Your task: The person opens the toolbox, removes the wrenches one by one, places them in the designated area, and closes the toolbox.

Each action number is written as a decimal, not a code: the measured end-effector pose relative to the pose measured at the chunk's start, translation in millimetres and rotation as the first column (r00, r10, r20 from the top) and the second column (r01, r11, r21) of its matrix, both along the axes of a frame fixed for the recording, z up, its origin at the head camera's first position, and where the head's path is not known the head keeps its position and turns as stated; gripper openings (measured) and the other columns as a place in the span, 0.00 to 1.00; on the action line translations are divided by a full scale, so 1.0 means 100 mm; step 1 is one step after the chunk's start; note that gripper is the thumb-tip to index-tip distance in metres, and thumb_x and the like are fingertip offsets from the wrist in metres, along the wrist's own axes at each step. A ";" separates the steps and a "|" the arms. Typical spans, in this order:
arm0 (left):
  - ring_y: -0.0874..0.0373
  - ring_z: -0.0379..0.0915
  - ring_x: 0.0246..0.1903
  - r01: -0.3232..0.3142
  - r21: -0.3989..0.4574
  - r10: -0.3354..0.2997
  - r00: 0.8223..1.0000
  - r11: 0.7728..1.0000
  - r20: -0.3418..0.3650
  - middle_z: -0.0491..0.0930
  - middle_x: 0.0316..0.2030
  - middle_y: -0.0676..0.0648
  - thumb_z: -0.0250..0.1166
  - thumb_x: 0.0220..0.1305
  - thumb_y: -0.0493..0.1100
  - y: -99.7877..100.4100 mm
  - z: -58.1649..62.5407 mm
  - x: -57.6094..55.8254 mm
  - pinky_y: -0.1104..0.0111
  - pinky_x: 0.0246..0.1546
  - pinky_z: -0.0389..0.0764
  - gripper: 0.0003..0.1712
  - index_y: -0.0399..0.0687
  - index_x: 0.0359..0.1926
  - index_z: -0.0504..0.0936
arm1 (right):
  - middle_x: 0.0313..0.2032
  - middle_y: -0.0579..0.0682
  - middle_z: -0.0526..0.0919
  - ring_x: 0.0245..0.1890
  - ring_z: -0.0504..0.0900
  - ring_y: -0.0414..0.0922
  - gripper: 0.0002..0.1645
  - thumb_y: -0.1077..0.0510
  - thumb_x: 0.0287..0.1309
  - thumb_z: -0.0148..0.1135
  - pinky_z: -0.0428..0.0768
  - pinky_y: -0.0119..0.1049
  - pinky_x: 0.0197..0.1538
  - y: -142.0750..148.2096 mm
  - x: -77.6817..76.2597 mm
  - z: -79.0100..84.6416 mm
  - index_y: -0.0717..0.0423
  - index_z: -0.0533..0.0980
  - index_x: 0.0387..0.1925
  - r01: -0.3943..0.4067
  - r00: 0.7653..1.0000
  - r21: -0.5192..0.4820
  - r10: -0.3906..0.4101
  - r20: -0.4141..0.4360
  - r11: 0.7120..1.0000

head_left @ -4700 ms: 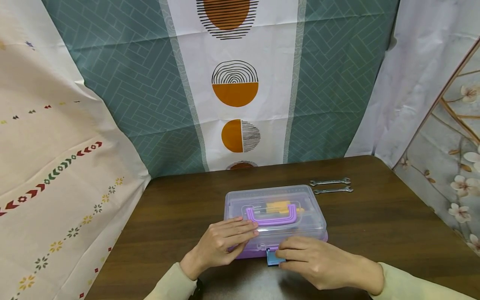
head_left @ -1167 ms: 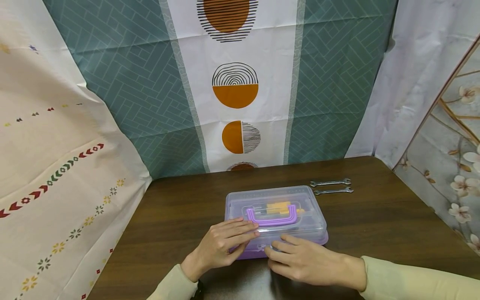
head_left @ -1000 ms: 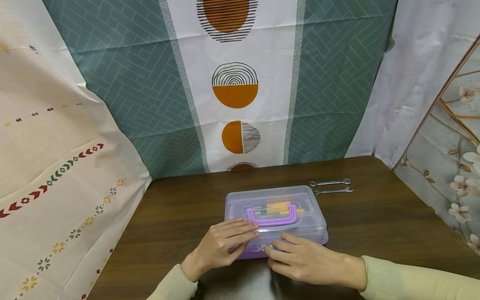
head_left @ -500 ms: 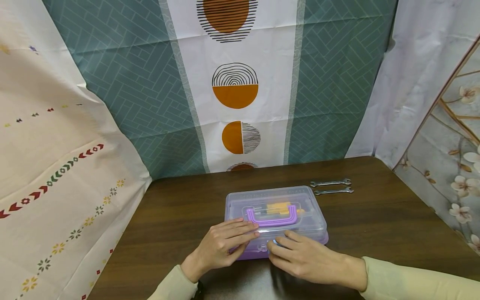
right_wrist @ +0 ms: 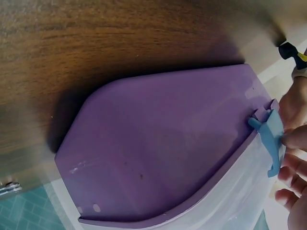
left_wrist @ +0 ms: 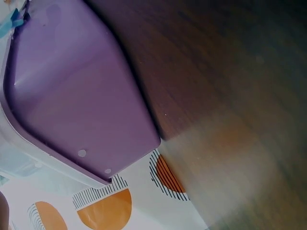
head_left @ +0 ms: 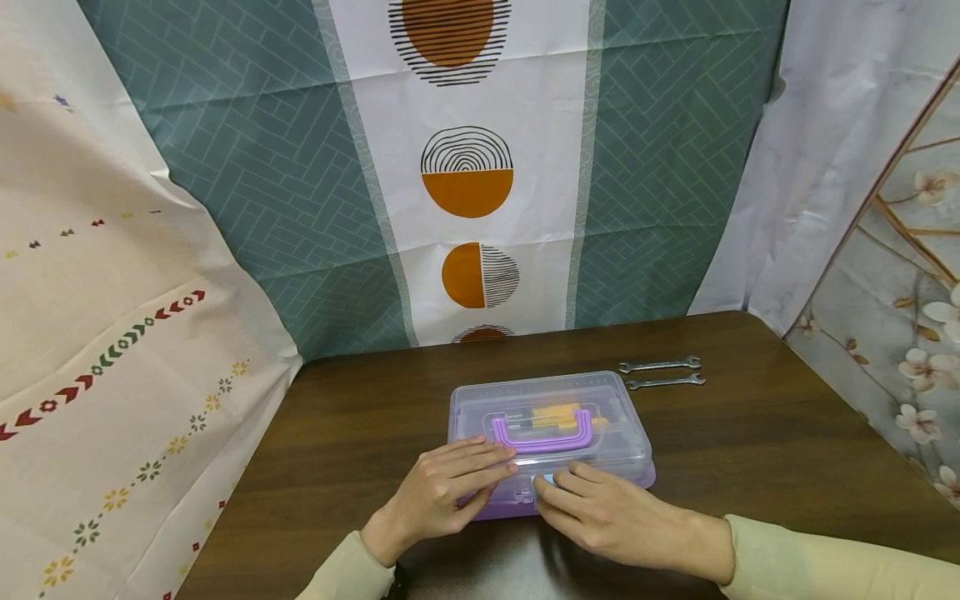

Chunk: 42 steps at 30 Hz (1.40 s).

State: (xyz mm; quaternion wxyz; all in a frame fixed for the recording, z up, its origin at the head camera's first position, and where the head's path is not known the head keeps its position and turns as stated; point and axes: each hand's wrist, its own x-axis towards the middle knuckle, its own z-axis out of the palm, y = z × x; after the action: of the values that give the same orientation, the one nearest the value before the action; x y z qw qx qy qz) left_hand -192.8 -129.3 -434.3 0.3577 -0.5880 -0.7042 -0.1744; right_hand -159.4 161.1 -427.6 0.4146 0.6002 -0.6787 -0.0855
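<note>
A plastic box [head_left: 551, 385] with a clear lid, purple base and purple handle [head_left: 546, 443] lies closed on the table. My left hand [head_left: 442, 487] rests on the lid's front left part, fingers mostly straight, tips by the handle. At the box's front, my right hand [head_left: 600, 517] has its curled fingers on a blue latch [right_wrist: 274, 132], and they mostly cover it in the head view. In the right wrist view, the thumb lies against the latch, which stands up across the seam between base and lid. Orange-yellow items [head_left: 557, 415] show through the lid.
Two open-ended wrenches [head_left: 660, 365] lie side by side on the brown wooden table [head_left: 360, 417], behind and right of the box. Patterned cloth [head_left: 465, 200] hangs behind the table and along both sides.
The latch, hanging down at first, is now raised against the box's front. My right hand moved left and slightly up with it; its fingers shifted slightly upward lately. My left hand has stayed put.
</note>
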 end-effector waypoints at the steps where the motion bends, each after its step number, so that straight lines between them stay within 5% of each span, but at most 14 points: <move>1: 0.55 0.81 0.60 0.000 0.000 0.000 1.000 1.000 0.000 0.84 0.60 0.45 0.64 0.70 0.39 0.00 0.00 0.00 0.57 0.63 0.79 0.20 0.44 0.60 0.86 | 0.53 0.52 0.83 0.41 0.78 0.45 0.24 0.63 0.79 0.38 0.78 0.36 0.45 0.00 0.00 0.00 0.53 0.84 0.47 0.001 1.000 0.000 -0.001 -0.002 1.000; 15: 0.55 0.80 0.60 -0.003 0.003 0.003 1.000 1.000 0.007 0.84 0.60 0.46 0.62 0.72 0.39 0.00 -0.01 0.00 0.57 0.64 0.79 0.19 0.44 0.61 0.85 | 0.56 0.49 0.79 0.49 0.78 0.46 0.27 0.63 0.80 0.31 0.80 0.40 0.50 0.02 0.00 -0.10 0.44 0.79 0.52 0.101 0.994 0.033 -0.100 -0.043 0.994; 42: 0.55 0.80 0.60 0.009 0.001 -0.009 1.000 1.000 0.019 0.84 0.60 0.46 0.64 0.71 0.38 -0.01 -0.02 0.00 0.58 0.64 0.78 0.19 0.44 0.61 0.85 | 0.58 0.53 0.81 0.51 0.80 0.47 0.32 0.63 0.81 0.28 0.83 0.40 0.54 0.04 0.02 -0.27 0.46 0.82 0.55 0.079 0.995 0.077 -0.074 -0.069 0.994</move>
State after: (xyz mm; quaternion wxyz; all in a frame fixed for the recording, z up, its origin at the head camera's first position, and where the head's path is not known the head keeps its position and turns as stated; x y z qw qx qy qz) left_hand -193.2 -130.2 -436.3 0.3505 -0.5893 -0.7048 -0.1820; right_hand -157.3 164.7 -455.1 0.4088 0.5866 -0.6833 -0.1482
